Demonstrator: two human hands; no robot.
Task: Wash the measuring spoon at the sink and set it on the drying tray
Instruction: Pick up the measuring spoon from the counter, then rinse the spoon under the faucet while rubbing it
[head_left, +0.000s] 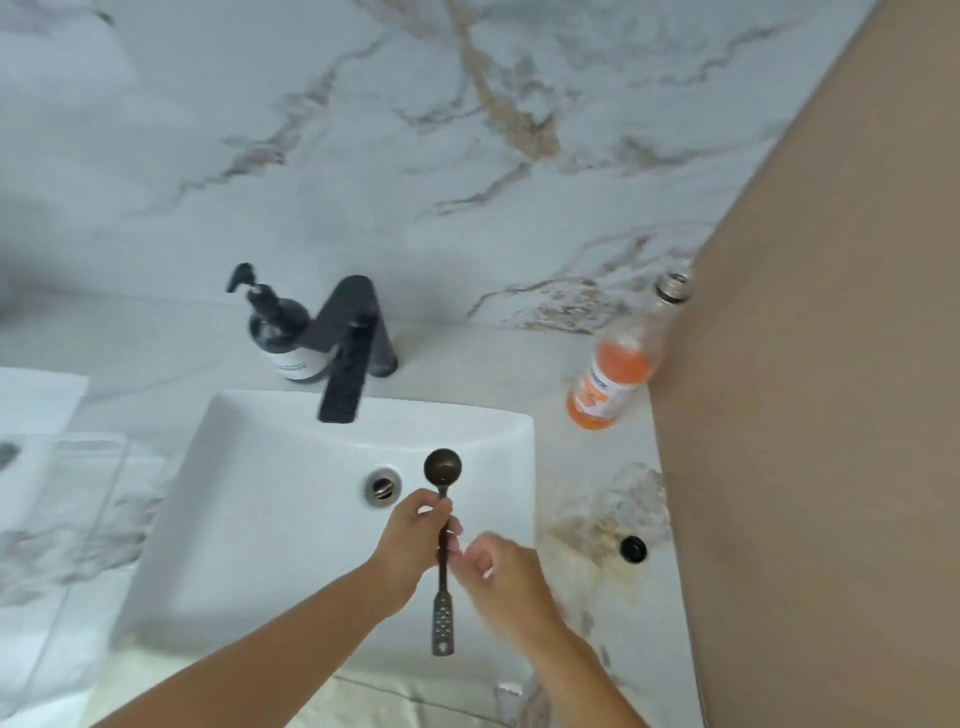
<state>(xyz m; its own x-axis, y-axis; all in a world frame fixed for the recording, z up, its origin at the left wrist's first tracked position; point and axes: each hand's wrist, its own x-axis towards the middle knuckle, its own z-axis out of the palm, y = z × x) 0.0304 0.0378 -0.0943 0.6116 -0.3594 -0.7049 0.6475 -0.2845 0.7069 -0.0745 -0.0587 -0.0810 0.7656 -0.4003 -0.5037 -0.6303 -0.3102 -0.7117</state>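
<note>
A dark metal measuring spoon (442, 468) with a long perforated handle hangs over the white sink (249, 519), its round bowl pointing away from me, just right of the drain (383, 487). My left hand (410, 545) pinches the upper part of its handle. Just to the right of the handle is my right hand (506, 577), blurred, fingers loosely curled and holding nothing. The black tap (347, 358) stands behind the basin with no water running. A clear drying tray (67, 499) lies on the counter at the left.
A dark pump soap bottle (283, 332) stands left of the tap. A bottle of orange liquid (615, 374) stands at the back right, beside a tan wall panel (831, 415). A small black cap (632, 548) lies on the marble counter right of the sink.
</note>
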